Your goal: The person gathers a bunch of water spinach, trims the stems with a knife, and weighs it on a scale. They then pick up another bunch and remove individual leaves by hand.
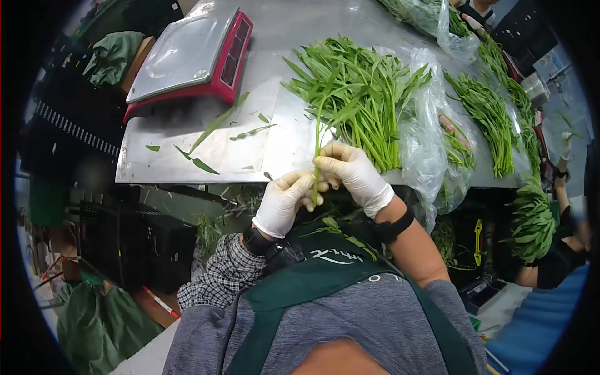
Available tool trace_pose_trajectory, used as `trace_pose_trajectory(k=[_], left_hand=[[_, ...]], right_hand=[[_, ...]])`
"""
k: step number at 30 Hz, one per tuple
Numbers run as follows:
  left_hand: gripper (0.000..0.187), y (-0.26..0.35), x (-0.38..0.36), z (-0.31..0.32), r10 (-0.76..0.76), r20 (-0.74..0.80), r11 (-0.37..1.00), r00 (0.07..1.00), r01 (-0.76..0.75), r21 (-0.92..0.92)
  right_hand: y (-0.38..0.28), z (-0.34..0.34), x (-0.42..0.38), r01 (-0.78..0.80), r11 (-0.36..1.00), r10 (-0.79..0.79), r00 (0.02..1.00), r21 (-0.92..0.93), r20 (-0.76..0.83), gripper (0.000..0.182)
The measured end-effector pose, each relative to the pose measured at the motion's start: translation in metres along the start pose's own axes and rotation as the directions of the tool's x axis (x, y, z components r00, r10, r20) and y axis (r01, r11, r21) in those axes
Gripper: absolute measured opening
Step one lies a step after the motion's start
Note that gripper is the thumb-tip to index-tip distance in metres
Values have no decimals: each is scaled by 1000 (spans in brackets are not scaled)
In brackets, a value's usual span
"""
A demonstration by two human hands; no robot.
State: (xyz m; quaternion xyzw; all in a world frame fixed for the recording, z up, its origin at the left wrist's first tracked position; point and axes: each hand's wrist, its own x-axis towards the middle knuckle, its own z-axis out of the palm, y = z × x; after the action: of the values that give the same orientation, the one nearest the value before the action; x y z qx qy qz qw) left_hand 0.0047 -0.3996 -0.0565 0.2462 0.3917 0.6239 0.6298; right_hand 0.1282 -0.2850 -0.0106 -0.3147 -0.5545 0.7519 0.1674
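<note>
Both hands wear white gloves and meet in front of my apron at the table's near edge. My right hand (353,172) pinches a green leafy stalk (317,134) that stands upright, its leaves reaching over the heap behind. Close by on the left, my left hand (284,203) has its fingers closed at the lower end of the same stalk. Just beyond the hands lies a big heap of water spinach (369,94), long stems pointing toward me. A clear plastic bag (420,137) rests against the heap's right side.
A red weighing scale (187,56) with a metal plate stands on the steel table (275,150) at left. Loose leaves (215,128) lie near it. More greens (487,112) lie at right, where another person holds a leafy bunch (531,222). Black crates (134,247) stand below left.
</note>
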Motion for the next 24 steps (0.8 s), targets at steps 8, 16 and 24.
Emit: trace_pose_trajectory(k=[8, 16, 24], left_hand=[[24, 19, 8, 13, 282, -80, 959, 956, -283, -4], [24, 0, 37, 7, -113, -87, 888, 990, 61, -456], [28, 4, 34, 23, -111, -55, 949, 992, 90, -301]], right_hand=[[-16, -3, -25, 419, 653, -537, 843, -631, 5, 17], [7, -40, -26, -79, 77, -604, 790, -994, -110, 13], [-4, -26, -33, 253, 444, -659, 742, -860, -122, 17]])
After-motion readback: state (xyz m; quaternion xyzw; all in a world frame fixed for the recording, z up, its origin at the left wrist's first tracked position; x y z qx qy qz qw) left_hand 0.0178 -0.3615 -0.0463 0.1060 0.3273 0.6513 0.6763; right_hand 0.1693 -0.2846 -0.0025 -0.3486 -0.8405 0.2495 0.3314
